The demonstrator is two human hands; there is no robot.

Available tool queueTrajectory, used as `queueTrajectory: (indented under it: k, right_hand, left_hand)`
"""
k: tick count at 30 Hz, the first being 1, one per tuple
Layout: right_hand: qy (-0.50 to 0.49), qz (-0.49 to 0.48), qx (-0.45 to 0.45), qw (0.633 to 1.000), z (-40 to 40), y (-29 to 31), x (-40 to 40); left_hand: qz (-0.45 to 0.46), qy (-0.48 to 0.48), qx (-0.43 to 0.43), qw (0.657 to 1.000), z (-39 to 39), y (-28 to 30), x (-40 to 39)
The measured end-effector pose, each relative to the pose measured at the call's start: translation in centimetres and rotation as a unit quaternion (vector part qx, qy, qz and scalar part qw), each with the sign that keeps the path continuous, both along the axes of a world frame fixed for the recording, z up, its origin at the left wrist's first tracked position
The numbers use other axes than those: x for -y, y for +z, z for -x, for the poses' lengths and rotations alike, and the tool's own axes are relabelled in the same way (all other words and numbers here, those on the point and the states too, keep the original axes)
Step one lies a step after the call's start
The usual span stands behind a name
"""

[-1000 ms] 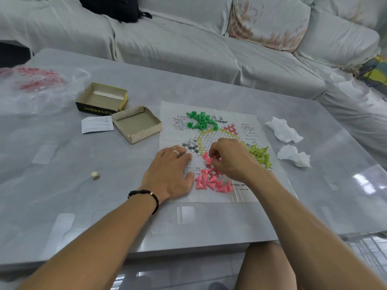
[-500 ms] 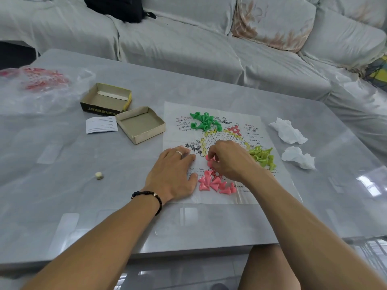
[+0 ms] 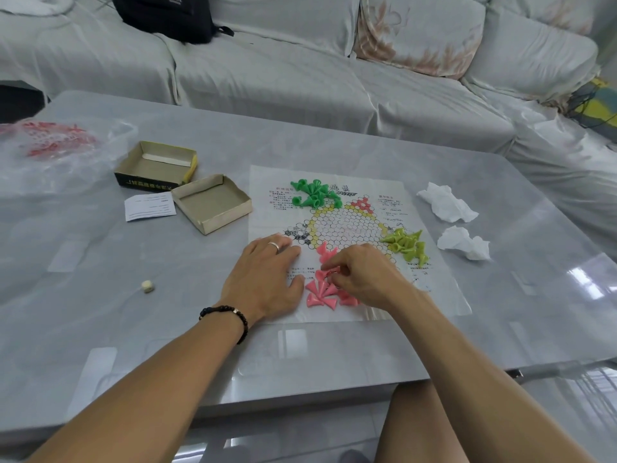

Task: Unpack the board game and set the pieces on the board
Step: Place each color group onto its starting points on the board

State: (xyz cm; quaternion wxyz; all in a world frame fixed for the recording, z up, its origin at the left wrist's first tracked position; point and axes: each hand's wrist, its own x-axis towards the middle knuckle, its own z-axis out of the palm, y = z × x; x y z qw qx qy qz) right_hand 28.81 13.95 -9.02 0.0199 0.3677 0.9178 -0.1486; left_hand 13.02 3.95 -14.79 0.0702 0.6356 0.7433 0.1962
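Both forearms reach in over the near edge of the table (image 3: pixel 100 329). The right hand (image 3: pixel 362 277) is curled down over the pink pieces (image 3: pixel 322 290) at the near edge of the board (image 3: pixel 367 195), thumb and fingertips pinching one pink piece. More pink cones lie tipped in a heap just under it, with a couple more just beyond the fingers. The left hand (image 3: pixel 263 275) lies flat beside it, fingers straight and spread, palm pressing the board's near left corner; a ring shows on one finger, a dark bead bracelet (image 3: pixel 227 315) on the wrist. Off toward the table's left side sits a small die (image 3: pixel 147 286). On the board's right edge there's a yellow-green pile (image 3: pixel 405 245), and two crumpled tissues (image 3: pixel 454 218) lie past it on the table. At the board's far left corner, a green pile (image 3: pixel 314 195). Left of the board: two open box halves (image 3: pixel 187 188), touching, with a slip of paper (image 3: pixel 149 206) beside them, and a plastic bag (image 3: pixel 50 152) at the left edge. Beyond the table, a covered sofa (image 3: pixel 300 81) with a black bag (image 3: pixel 167 15) on it.
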Motion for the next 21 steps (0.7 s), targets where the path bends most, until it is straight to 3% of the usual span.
queueTrajectory:
  k: [5,15,21]
  right_hand:
    - [-0.001,-0.013,-0.003,1.0,-0.4,0.0,0.3]
    - [-0.131,0.066,-0.155,0.977,-2.0,1.6,-0.4]
    - [-0.133,0.058,-0.189,0.971,-1.7,1.7,-0.5]
  left_hand:
    - [0.002,0.001,0.0,1.0,0.0,0.1,0.0]
    - [0.019,0.001,-0.007,1.0,0.0,0.2,0.0]
    - [0.01,0.001,-0.007,1.0,0.0,0.0,-0.1]
